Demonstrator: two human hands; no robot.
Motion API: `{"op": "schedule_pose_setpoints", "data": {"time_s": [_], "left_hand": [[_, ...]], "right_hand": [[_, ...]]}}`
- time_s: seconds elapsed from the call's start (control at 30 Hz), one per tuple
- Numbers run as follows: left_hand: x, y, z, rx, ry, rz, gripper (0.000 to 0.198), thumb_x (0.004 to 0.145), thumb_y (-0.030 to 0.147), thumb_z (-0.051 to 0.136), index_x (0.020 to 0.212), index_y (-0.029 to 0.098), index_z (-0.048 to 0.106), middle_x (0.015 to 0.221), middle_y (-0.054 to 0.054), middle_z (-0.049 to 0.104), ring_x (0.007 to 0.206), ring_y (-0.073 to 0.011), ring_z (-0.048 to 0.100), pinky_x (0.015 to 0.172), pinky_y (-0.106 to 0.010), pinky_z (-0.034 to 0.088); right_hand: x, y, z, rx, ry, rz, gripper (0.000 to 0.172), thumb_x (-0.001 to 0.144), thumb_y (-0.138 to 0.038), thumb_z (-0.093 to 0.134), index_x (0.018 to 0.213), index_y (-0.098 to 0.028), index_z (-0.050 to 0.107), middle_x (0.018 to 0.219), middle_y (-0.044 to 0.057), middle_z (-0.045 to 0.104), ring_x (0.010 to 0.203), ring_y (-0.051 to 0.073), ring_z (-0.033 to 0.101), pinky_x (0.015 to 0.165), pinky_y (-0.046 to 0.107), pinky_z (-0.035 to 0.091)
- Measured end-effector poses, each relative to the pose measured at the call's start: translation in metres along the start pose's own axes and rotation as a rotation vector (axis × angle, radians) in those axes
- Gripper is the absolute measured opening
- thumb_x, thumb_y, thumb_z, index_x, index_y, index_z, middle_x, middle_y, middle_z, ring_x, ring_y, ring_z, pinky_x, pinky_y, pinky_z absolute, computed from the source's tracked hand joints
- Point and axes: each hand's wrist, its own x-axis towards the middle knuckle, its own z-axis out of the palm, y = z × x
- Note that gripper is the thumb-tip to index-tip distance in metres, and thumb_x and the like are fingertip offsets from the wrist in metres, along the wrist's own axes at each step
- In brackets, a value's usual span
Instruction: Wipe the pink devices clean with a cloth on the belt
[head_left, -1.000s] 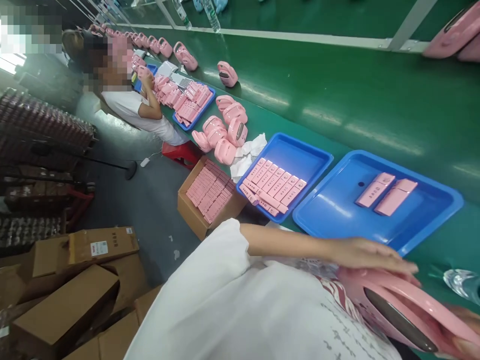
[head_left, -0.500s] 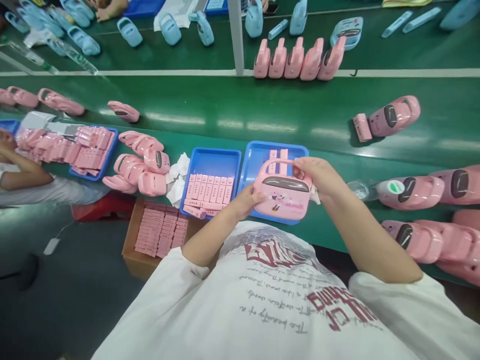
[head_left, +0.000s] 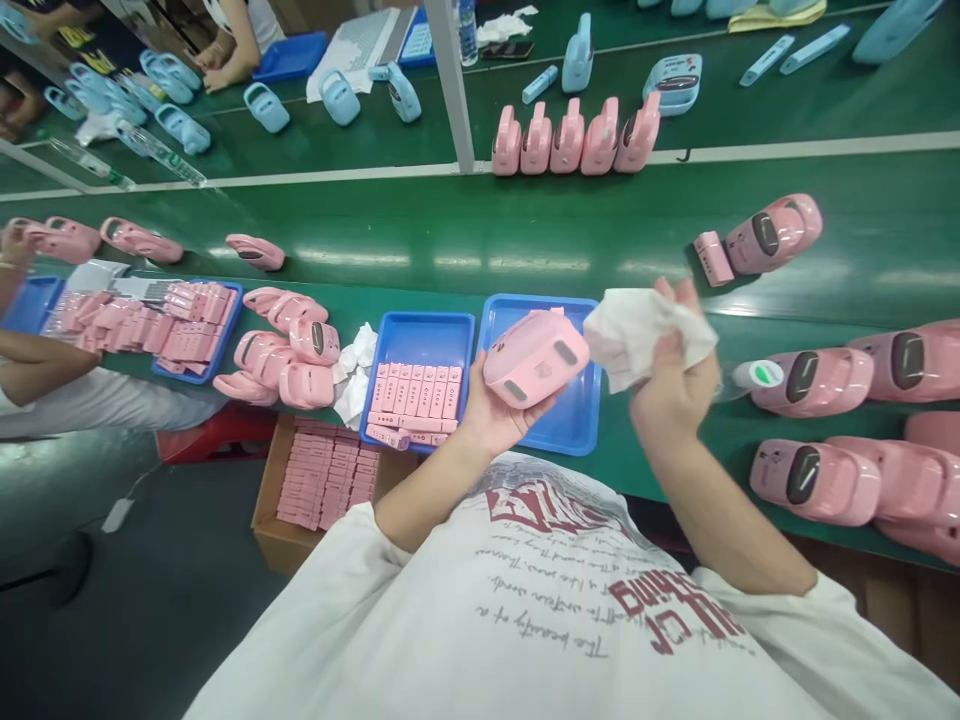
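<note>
**Item:** pink rounded plastic handheld casing (head_left: 534,358) with small dark windows on its face.
**Location:** raised off the green worktop (head_left: 525,240), above a shallow blue plastic tray (head_left: 577,435).
**Left hand** (head_left: 491,415): cupped beneath the casing, fingers curled about its near edge.
**Right hand** (head_left: 671,385): bunched around a crumpled white cloth (head_left: 637,335), which is just beside the casing and seemingly not touching it.
**Adjacent:** second blue tray (head_left: 424,330) holding flat pink rectangular parts (head_left: 418,390); further pink casings (head_left: 814,380) to the right.
**Step, as judged:** wiping the casing, with the cloth off the surface.
**Next move calls for:** the cloth laid flat against the shell while the left hand steadies it.
</note>
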Motion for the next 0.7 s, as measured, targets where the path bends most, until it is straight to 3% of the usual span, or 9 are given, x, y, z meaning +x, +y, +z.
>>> {"op": "schedule_pose_setpoints", "data": {"time_s": [0.13, 0.23, 0.3, 0.37, 0.4, 0.5, 0.57, 0.7], "left_hand": [[0.007, -0.010, 0.005, -0.006, 0.005, 0.067, 0.054, 0.090, 0.055, 0.041, 0.124, 0.016, 0.056, 0.103, -0.008, 0.071, 0.094, -0.0196, 0.067, 0.078, -0.028, 0.057], [0.008, -0.015, 0.006, 0.017, 0.039, 0.032, 0.056, 0.092, 0.056, 0.034, 0.117, 0.014, 0.060, 0.099, -0.008, 0.072, 0.102, -0.0222, 0.065, 0.089, -0.032, 0.054], [0.009, -0.015, 0.002, 0.033, 0.064, 0.020, 0.057, 0.093, 0.056, 0.031, 0.116, 0.012, 0.061, 0.099, -0.009, 0.072, 0.103, -0.0235, 0.065, 0.089, -0.033, 0.054], [0.009, -0.014, -0.006, 0.046, 0.095, 0.060, 0.052, 0.091, 0.052, 0.037, 0.117, 0.013, 0.060, 0.099, -0.008, 0.072, 0.095, -0.0220, 0.067, 0.080, -0.031, 0.057], [0.010, -0.013, -0.012, 0.057, 0.109, 0.098, 0.049, 0.089, 0.050, 0.041, 0.118, 0.015, 0.059, 0.099, -0.008, 0.072, 0.091, -0.0212, 0.068, 0.074, -0.030, 0.058], [0.013, -0.009, -0.036, 0.122, 0.162, 0.190, 0.043, 0.082, 0.042, 0.055, 0.117, 0.017, 0.058, 0.101, -0.007, 0.072, 0.082, -0.0197, 0.069, 0.061, -0.026, 0.056], [0.016, -0.007, -0.053, 0.165, 0.202, 0.219, 0.041, 0.076, 0.033, 0.064, 0.114, 0.016, 0.060, 0.103, -0.008, 0.071, 0.082, -0.0189, 0.068, 0.062, -0.026, 0.056], [0.032, -0.001, -0.078, 0.251, 0.307, 0.277, 0.048, 0.066, 0.017, 0.072, 0.113, 0.016, 0.060, 0.104, -0.008, 0.071, 0.086, -0.0179, 0.067, 0.071, -0.027, 0.056]], "right_hand": [[-0.038, 0.003, 0.022, -0.377, -0.380, -0.435, 0.050, 0.096, -0.039, 0.036, 0.144, -0.026, 0.038, 0.141, 0.007, 0.051, 0.139, 0.023, 0.035, 0.116, 0.049, 0.028], [-0.056, 0.013, 0.031, -0.442, -0.492, -0.701, 0.047, 0.097, -0.028, 0.031, 0.142, -0.024, 0.042, 0.132, 0.007, 0.059, 0.136, 0.018, 0.039, 0.117, 0.042, 0.026], [-0.057, 0.023, 0.029, -0.404, -0.578, -0.743, 0.043, 0.097, -0.026, 0.029, 0.134, -0.025, 0.051, 0.128, 0.005, 0.062, 0.132, 0.015, 0.045, 0.115, 0.037, 0.030], [-0.048, 0.037, 0.021, -0.412, -0.593, -0.626, 0.043, 0.098, -0.033, 0.026, 0.124, -0.024, 0.059, 0.124, 0.006, 0.064, 0.127, 0.017, 0.051, 0.111, 0.039, 0.034], [-0.039, 0.045, 0.016, -0.451, -0.533, -0.488, 0.047, 0.098, -0.037, 0.023, 0.122, -0.022, 0.060, 0.124, 0.008, 0.064, 0.125, 0.019, 0.053, 0.109, 0.040, 0.036], [-0.010, 0.070, 0.002, -0.712, -0.348, 0.134, 0.056, 0.098, -0.038, 0.010, 0.128, -0.015, 0.052, 0.124, 0.015, 0.061, 0.120, 0.022, 0.055, 0.100, 0.040, 0.043], [0.004, 0.086, 0.000, -0.864, -0.396, 0.434, 0.050, 0.097, -0.039, 0.021, 0.126, -0.013, 0.052, 0.119, 0.018, 0.062, 0.115, 0.026, 0.058, 0.095, 0.040, 0.045], [0.009, 0.115, 0.019, -0.966, -0.570, 0.585, 0.046, 0.084, -0.039, 0.056, 0.120, -0.010, 0.056, 0.114, 0.023, 0.062, 0.106, 0.036, 0.060, 0.091, 0.046, 0.045]]}}
